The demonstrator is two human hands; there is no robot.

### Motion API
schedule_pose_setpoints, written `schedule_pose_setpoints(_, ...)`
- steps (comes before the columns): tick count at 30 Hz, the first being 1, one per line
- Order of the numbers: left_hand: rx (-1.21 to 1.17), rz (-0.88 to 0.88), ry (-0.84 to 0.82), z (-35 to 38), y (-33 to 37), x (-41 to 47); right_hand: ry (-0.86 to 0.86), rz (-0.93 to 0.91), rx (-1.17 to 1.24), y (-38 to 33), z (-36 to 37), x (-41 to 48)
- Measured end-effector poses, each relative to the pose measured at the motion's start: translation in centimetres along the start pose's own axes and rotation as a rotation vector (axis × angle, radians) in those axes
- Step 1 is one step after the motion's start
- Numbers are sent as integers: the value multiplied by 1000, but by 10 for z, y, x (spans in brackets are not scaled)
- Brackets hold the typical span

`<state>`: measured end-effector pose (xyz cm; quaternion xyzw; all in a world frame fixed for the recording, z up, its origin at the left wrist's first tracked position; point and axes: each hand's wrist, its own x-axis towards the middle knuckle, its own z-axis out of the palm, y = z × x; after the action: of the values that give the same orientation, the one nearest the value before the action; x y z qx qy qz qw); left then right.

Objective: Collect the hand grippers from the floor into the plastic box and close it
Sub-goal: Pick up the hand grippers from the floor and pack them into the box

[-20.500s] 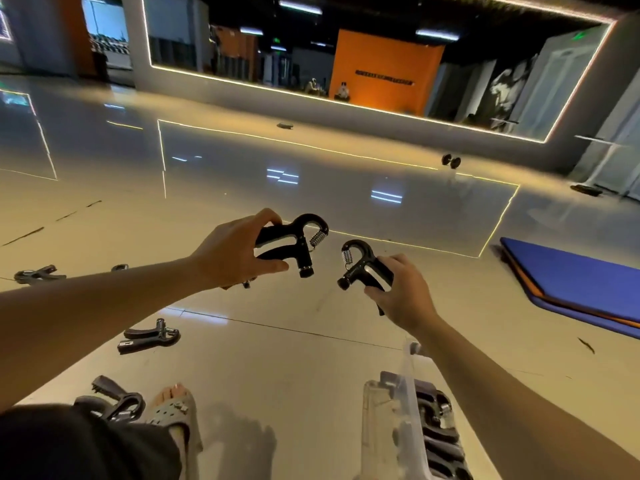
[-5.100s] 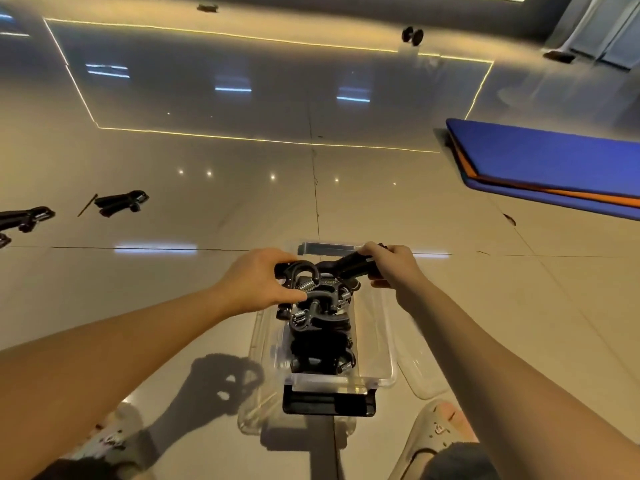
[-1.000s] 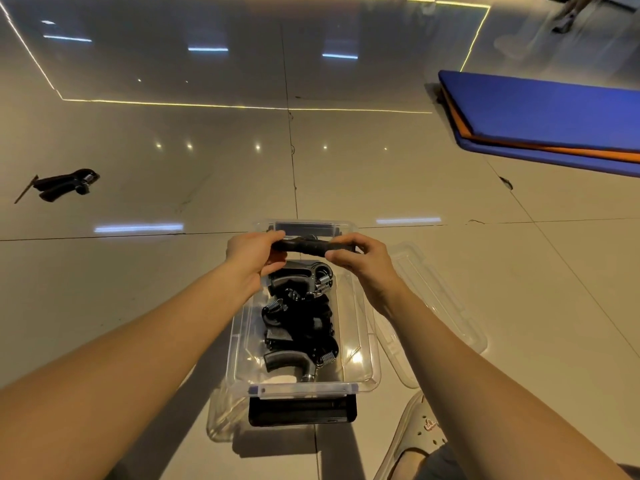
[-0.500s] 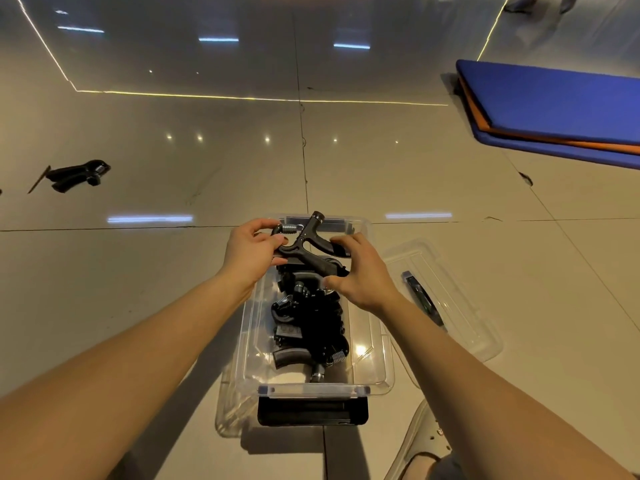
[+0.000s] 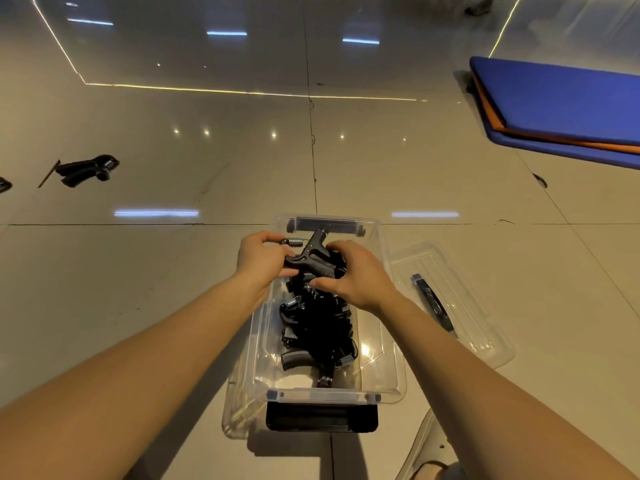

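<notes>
Both hands meet over the far end of the clear plastic box (image 5: 393, 372), which stands open on the glossy tiled floor (image 5: 173, 278). Between them they hold one black hand gripper (image 5: 313, 259), tilted, with its adjusting knob pointing up and away and its metal spring (image 5: 294, 242) sticking out toward the left. The left hand (image 5: 261, 258) has its fingers curled round the spring end of the gripper, thumb on the near side. The right hand (image 5: 358, 277) grips the other handle from above, fingers bent over it and thumb tucked beneath. The gripper sits just above the heap; whether it touches the heap I cannot tell.

Inside the box lies a pile of black hand grippers (image 5: 318, 327), tangled together along the middle, springs showing here and there. A black latch (image 5: 320, 417) hangs folded down at the near end of the box, and another one (image 5: 325, 224) sits at the far end.

The clear lid (image 5: 485, 341) lies flat on the floor just to the right of the box, slightly angled, with a dark handle (image 5: 433, 306) along its middle.

Well off to the left, a loose hand gripper (image 5: 86, 169) lies on the floor, and part of another dark object (image 5: 4, 184) shows at the left edge. A blue mat (image 5: 568, 102) with an orange layer beneath it lies at the upper right. A pale sandal (image 5: 427, 452) shows at the bottom edge.
</notes>
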<state>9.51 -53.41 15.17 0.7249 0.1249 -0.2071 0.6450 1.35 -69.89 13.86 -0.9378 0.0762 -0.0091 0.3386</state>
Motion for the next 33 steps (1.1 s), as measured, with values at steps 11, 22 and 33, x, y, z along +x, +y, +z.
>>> schedule_pose_setpoints(11, 783, 527, -11, -53, -24, 11, -194, 94, -136, 23, 25, 0)
schedule_pose_setpoints(22, 394, 160, -361, -67, -27, 10, -322, 106, -309, 40, 74, -2)
schedule_pose_setpoints(33, 351, 159, -372, -70, -35, 18, -323, 87, -370, 45, 75, -3)
